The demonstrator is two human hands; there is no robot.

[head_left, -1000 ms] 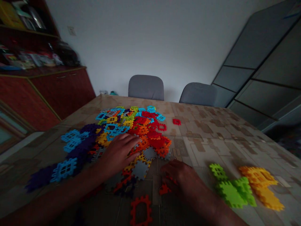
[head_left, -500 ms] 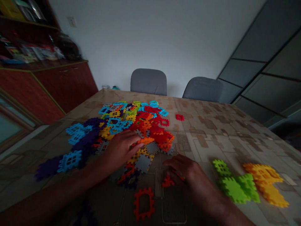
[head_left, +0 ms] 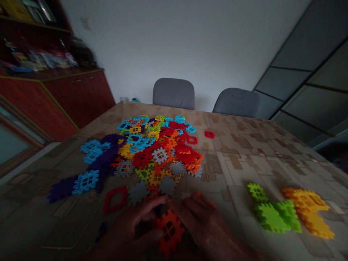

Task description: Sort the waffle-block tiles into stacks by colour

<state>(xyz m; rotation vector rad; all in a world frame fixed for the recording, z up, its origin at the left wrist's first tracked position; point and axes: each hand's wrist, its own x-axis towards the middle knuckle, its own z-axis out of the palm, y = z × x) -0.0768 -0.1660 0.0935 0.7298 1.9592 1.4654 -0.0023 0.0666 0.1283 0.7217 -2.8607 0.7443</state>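
Grasping one orange window block between thumb and fingers of our left hand, we have it low in the middle; both wrists fade into shadow. Our right hand curls along the block's other edge, its underside hidden, so we cannot tell whether those fingers clench it; an orange scrap peeks past them. On the desk, the heap of blocks overlaps too much to count. We count at least three lime blocks, at least two yellow ones, and two gray chairs, partly hidden.
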